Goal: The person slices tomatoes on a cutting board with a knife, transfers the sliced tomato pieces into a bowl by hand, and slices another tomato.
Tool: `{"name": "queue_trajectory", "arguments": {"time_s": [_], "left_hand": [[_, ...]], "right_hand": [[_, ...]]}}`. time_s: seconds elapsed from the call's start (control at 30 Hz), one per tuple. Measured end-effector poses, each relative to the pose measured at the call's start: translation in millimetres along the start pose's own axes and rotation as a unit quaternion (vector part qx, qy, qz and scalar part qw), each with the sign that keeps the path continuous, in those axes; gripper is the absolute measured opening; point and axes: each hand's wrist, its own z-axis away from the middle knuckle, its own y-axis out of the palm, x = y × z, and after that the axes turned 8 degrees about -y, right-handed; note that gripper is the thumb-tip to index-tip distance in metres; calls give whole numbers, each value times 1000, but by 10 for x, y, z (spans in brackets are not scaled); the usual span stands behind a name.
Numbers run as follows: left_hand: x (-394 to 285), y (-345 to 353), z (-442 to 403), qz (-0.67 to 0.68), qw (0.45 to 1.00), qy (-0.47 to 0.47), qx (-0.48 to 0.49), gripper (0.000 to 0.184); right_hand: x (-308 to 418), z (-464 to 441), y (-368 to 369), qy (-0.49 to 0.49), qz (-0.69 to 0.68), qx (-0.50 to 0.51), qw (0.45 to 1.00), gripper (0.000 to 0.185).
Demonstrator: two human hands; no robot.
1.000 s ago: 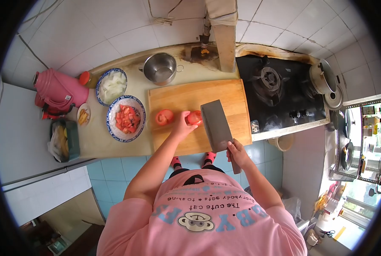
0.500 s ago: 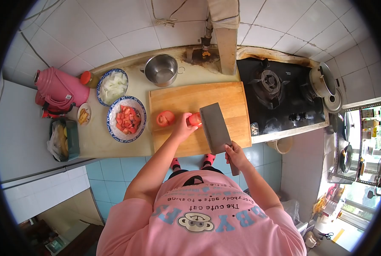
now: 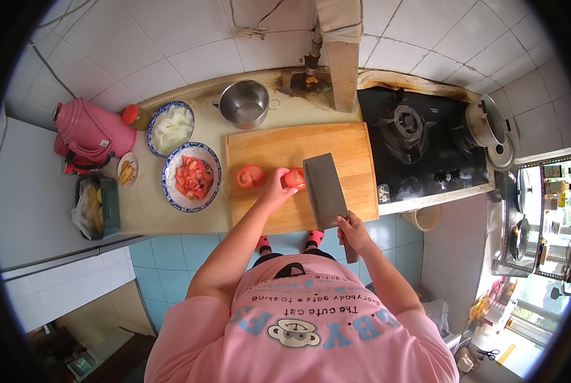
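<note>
On the wooden cutting board (image 3: 336,140), my left hand (image 3: 276,191) grips a piece of red tomato (image 3: 294,179). My right hand (image 3: 354,233) is wrapped round the handle of a wide grey cleaver (image 3: 324,191), whose blade lies just right of that piece and hides part of the board. Another cut tomato piece (image 3: 250,177) rests on the board, left of my left hand. Beside the board's left edge stands a blue-rimmed bowl (image 3: 215,186) holding chopped tomato (image 3: 193,179).
A plate of white slices (image 3: 172,129), a steel pot (image 3: 244,105) and a small dish (image 3: 128,169) stand on the counter. Farther left are a pink thermos (image 3: 94,131) and a green bin (image 3: 111,210). A black gas stove (image 3: 419,166) adjoins the board on the right.
The view has shifted slightly. The cleaver and my right hand have moved a little; both hands keep their hold on the tomato piece and the cleaver.
</note>
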Motion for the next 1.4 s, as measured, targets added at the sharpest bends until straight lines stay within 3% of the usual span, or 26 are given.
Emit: {"name": "queue_trajectory", "arguments": {"time_s": [0.67,0.77,0.83,0.93,1.0,1.03,1.17,1.23,1.27,1.33,1.4], "left_hand": [[56,-13,-28,-15,999,-28,14,68],[42,34,8,-13,999,-31,-11,69],[2,111,20,-17,999,-28,-26,71],[-1,223,3,26,997,-53,-54,69],[39,263,-81,-108,992,-17,-70,59],[-248,208,-37,15,1000,3,-17,37],[-421,240,-39,-30,999,-14,-13,37],[-500,266,-22,39,998,-24,-35,13],[-457,277,-50,39,998,-23,-33,13],[-337,283,-120,-2,999,47,-13,8],[-325,303,-111,-3,998,56,-24,7]], "right_hand": [[188,-484,333,-13,-56,6,998,19],[258,-363,332,-46,5,-33,998,19],[293,-167,279,-234,253,-49,937,19],[561,188,312,-314,325,-51,890,29],[475,281,266,-346,335,-51,875,40],[455,343,251,-324,367,-40,871,39],[443,479,216,-284,429,-28,857,42],[451,503,204,-270,437,-25,857,41],[449,506,201,-267,438,-29,858,40],[455,500,213,-264,439,-33,858,40],[477,478,231,-257,429,-38,865,39]]}}
